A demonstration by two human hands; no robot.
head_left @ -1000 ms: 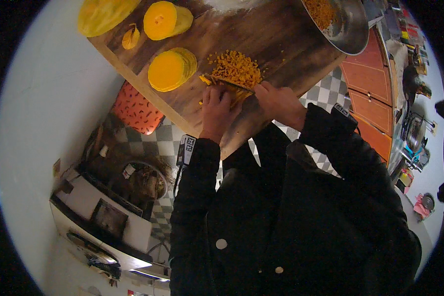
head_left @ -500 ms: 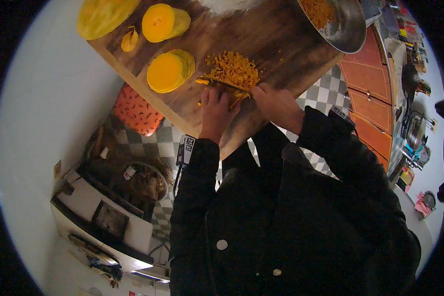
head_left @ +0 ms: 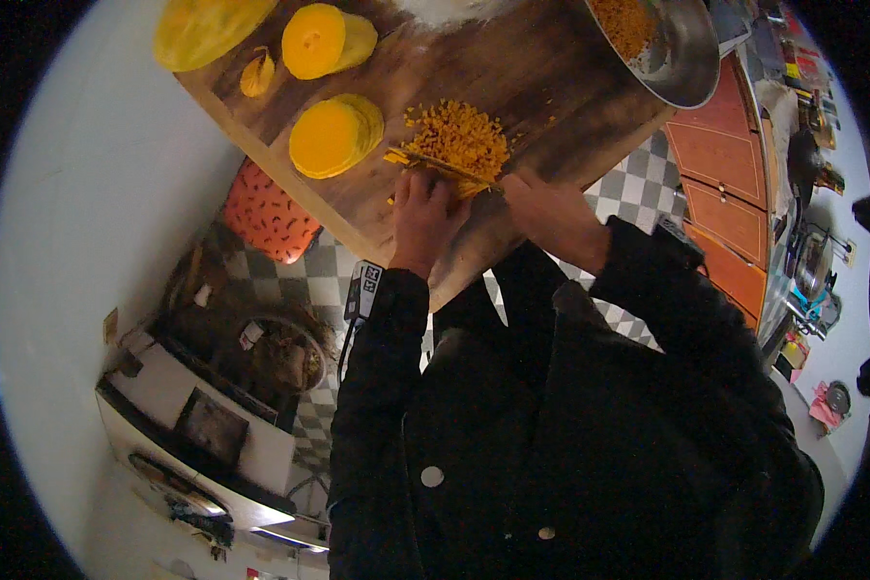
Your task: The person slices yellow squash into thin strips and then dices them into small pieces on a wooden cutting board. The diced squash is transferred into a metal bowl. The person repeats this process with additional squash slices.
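My right hand [head_left: 549, 215] is closed around the handle of a knife [head_left: 451, 166], whose blade lies across orange pumpkin on a wooden board [head_left: 580, 106]. Bent fingers of my left hand [head_left: 423, 220] press on pumpkin strips [head_left: 462, 207] at the near side of the blade; the hand hides part of them. Just beyond the knife spreads a heap of finely chopped pumpkin [head_left: 462, 133]. To the left is a stack of round pumpkin slices [head_left: 325, 141]. A thick cut pumpkin chunk [head_left: 315, 43] stands farther back.
A large yellow pumpkin piece [head_left: 203, 31] and a small orange scrap [head_left: 257, 73] sit at the far left. White powder [head_left: 454, 8] lies at the back. A metal bowl [head_left: 691, 85] holds orange bits at the far right. An orange-topped stool [head_left: 269, 215] stands below the board's left edge.
My right hand and the knife handle have shifted slightly to the right. The left hand stays on the strips, and the chopped heap looks much the same.
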